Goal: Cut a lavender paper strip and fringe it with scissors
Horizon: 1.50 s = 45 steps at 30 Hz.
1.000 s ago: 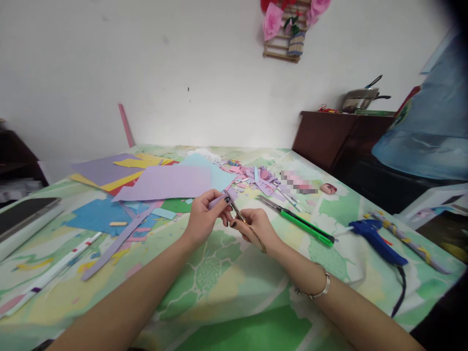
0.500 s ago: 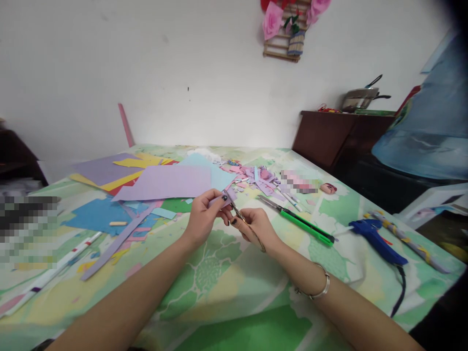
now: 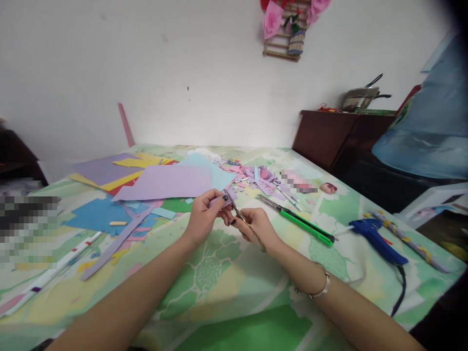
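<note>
Scissors [image 3: 239,213], handles partly out of sight behind right hand [image 3: 259,228]

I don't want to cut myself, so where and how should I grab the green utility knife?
Probably best by its green handle, coming from the near right: the knife lies flat with its narrow metal blade pointing away to the left.

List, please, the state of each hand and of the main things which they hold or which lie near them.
Left hand: closed on the lilac paper piece.
Lilac paper piece: held, at the blades.
Right hand: closed on the scissors.
Scissors: held; blade opening too small to tell.
Utility knife: lying, blade out.
Glue gun: lying, cord attached; on or off cannot be told.
Large lilac sheet: lying over other sheets.
</note>
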Motion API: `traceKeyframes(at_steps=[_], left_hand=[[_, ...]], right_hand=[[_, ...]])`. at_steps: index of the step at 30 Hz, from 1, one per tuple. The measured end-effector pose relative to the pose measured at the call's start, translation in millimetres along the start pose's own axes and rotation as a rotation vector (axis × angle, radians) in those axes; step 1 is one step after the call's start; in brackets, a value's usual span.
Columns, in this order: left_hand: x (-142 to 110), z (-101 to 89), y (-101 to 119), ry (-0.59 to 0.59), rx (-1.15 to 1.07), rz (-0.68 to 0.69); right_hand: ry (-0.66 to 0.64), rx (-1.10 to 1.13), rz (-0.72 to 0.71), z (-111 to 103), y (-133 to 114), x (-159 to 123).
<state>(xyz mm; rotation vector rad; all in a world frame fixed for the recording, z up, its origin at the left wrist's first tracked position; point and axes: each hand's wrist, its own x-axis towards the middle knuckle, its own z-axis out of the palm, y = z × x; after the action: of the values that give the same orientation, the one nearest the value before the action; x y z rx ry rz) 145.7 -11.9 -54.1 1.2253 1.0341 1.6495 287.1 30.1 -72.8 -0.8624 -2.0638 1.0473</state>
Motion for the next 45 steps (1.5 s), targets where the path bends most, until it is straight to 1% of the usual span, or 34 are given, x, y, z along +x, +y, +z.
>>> traceKeyframes(at_steps=[4, 8, 10, 15, 33, 37, 45], left_hand=[[0.5, -0.5, -0.8, -0.002, 0.000, 0.007], [0.3, -1.0, -1.1, -0.004, 0.022, 0.030], [0.1, -1.0, -0.7, 0.008, 0.037, 0.037], [0.2, -0.4, 0.7, 0.053, 0.071, 0.048], [-0.7, -0.5, -0.5, 0.049, 0.142, 0.074], [-0.1, -0.6, -0.5, 0.038, 0.132, 0.068], [-0.8, 1.8, 1.0, 0.051, 0.126, 0.037]], right_hand=[[-0.017, 0.069, 0.015, 0.6, -0.1, -0.9], [-0.122, 0.255, 0.000, 0.9, 1.5, -2.2], [-0.149, 0.301, -0.009, 1.1, 2.8, -2.2], [-0.118, 0.262, -0.010, 1.5, 3.9, -1.4], [-0.051, 0.144, 0.026, 1.5, 2.2, -0.4], [-0.039, 0.120, 0.026, 1.2, 1.2, -0.2], [-0.002, 0.051, 0.031, 2.3, 2.5, 1.4]])
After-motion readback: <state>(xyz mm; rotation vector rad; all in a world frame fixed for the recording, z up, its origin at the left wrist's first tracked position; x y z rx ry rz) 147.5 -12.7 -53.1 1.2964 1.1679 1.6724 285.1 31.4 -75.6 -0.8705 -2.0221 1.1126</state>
